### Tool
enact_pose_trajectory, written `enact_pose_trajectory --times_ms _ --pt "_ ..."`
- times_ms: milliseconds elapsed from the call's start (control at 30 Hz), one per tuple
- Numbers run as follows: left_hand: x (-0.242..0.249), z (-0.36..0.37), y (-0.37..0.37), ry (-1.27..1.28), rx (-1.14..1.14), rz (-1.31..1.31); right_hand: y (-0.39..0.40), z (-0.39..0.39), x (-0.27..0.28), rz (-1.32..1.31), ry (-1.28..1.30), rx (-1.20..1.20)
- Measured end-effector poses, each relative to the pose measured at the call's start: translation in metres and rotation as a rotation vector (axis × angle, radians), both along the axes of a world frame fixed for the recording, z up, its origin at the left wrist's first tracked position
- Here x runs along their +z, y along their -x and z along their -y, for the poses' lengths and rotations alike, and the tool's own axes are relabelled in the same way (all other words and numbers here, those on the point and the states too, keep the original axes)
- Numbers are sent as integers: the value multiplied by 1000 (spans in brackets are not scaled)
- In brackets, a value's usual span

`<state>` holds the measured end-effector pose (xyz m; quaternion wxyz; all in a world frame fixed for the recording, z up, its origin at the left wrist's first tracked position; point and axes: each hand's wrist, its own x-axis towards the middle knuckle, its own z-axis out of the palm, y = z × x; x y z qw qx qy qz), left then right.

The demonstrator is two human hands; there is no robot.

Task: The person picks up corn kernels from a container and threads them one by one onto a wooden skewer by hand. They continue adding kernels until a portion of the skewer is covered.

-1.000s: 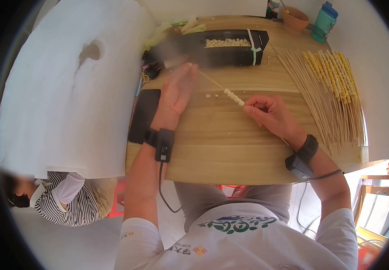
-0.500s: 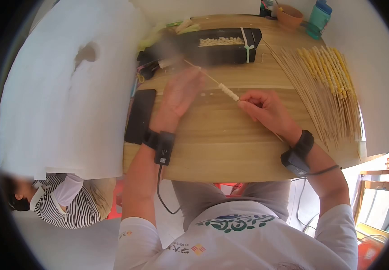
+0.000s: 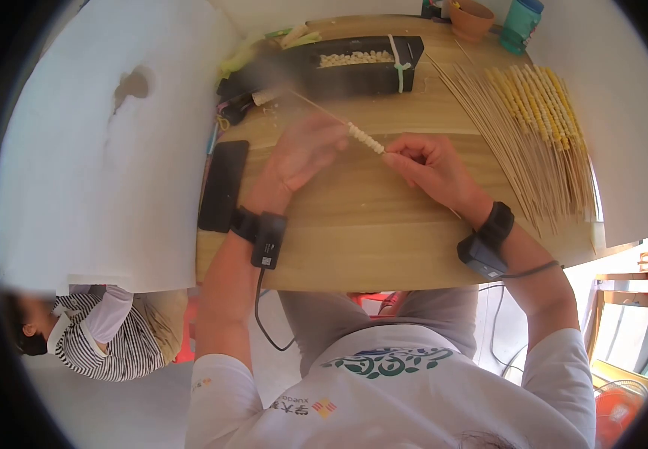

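Note:
A thin wooden skewer (image 3: 316, 105) slants across the middle of the view, with a row of small pale kernels (image 3: 366, 139) threaded along it. My right hand (image 3: 430, 168) pinches the skewer just below the row. At the row's upper end, my left hand (image 3: 305, 150) has its fingers closed around the skewer; they are slightly blurred, and any kernel between them is hidden. The skewer's upper tip points toward a black box (image 3: 365, 81) holding loose pale kernels (image 3: 355, 57).
Bare skewers (image 3: 488, 135) and finished yellow and white skewers (image 3: 537, 105) lie on the right. A black phone (image 3: 223, 185) rests at the left edge. Husks (image 3: 241, 56), a clay bowl (image 3: 472, 20) and a teal bottle (image 3: 521, 28) stand behind. A person in stripes (image 3: 110, 337) sits lower left.
My left hand has slid down along the skewer toward my right hand, and the kernel row now reaches its fingers. The view has shifted slightly.

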<state>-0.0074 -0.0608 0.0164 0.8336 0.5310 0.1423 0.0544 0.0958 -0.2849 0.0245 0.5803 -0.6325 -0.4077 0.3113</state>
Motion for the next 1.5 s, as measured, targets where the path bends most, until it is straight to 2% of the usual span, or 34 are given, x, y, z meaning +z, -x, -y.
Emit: enact_pose_trajectory --times_ms 300,400,467,500,567,600,667,700,767,867,1100,1167,1300,1367,1400,1467,1500 --pt "3 -1 2 -47 4 -35 -1 -1 0 0 1 15" --pt "12 -1 4 -167 72 -45 -4 -3 -7 -19 -19 -7" --pt "14 -13 4 -371 174 41 -8 -5 -14 -40 -39 -24" --pt "14 -18 5 -371 175 38 -11 -5 -17 -7 -43 -42" --pt "14 -29 7 -657 257 15 -14 -5 -18 25 -47 -59" --pt "12 -34 7 -657 257 15 -14 -4 -17 27 -35 -61" --pt "7 -42 9 -925 149 112 -13 -2 -14 28 -22 -62" --pt "9 -43 11 -924 150 111 -13 -2 -13 31 -12 -61" --pt "12 -45 13 -1129 -5 73 -12 -2 -13 33 -1 -57" --pt "21 -36 16 -1161 -100 8 -11 -2 -13 38 -9 -55" --pt "4 -26 13 -1366 -31 24 -10 -2 -8 64 31 -64" --pt "6 -24 13 -1570 -6 -22 -9 -2 -7 88 49 -60" --pt "11 -29 14 -1529 29 -39 -10 -2 -9 67 36 -63" --pt "8 -37 13 -1374 69 -62 -8 -2 -9 70 35 -65" --pt "5 -42 12 -1376 73 -63 -7 -2 -9 56 39 -63" --pt "-2 -51 8 -1068 229 76 -6 -1 -8 45 39 -59" --pt "-2 -52 8 -1071 232 77 -5 -1 -8 36 47 -56"
